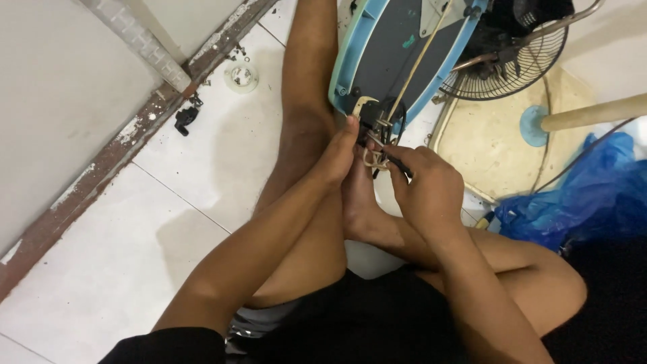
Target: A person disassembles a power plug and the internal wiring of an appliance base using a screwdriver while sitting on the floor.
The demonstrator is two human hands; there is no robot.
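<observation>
I sit on a tiled floor with a fan base [387, 50], light blue rim and dark grey underside, tipped up between my legs. My left hand [338, 152] pinches small parts and wires at the base's lower edge. My right hand [424, 185] grips a thin dark tool [389, 156], its tip pointing into the same spot. A loop of pale cord or wire [375, 160] hangs between the two hands. A thin tan cable [418, 61] runs up across the base. What the fingertips hold exactly is hidden.
A fan's wire guard [519, 61] lies at the top right beside a pale round tray [492, 145]. A wooden pole [593, 113] and blue plastic bag [586, 192] are right. A white round cap [240, 76] and black part [185, 118] lie near the wall.
</observation>
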